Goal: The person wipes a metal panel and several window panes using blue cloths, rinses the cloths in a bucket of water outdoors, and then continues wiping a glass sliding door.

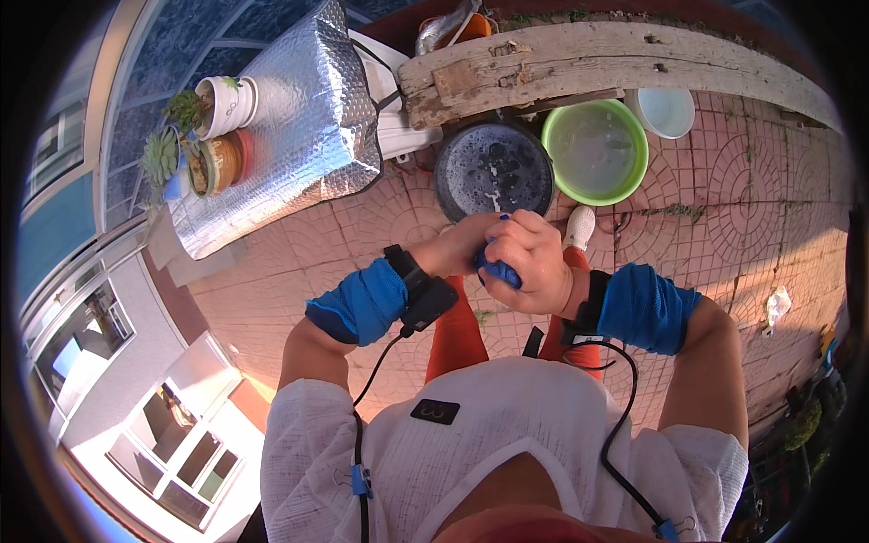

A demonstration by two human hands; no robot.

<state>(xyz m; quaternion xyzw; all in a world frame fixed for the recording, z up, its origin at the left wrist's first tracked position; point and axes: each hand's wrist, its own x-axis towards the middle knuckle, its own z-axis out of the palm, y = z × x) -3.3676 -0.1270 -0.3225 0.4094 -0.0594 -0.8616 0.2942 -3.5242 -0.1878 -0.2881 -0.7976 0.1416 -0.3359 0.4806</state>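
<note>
Both my hands meet around a bunched blue cloth (501, 271), just on my side of a black basin. My right hand (533, 261) wraps over it with curled fingers. From the other side my left hand (458, 241) grips the same cloth, its fingers partly hidden behind the right hand. Beyond them on the paving is the black basin (445, 197), holding dark water with foam on top. A green basin (641, 156) of cloudy water stands against its right side.
A weathered wooden beam (611, 58) runs behind the basins, with a white bucket (679, 115) by it. Left is a foil-covered box (299, 142) carrying potted plants (227, 108). Red paving (719, 203) surrounds my feet; a crumpled plastic bag (778, 304) lies right. Cables (628, 421) hang from my wrists.
</note>
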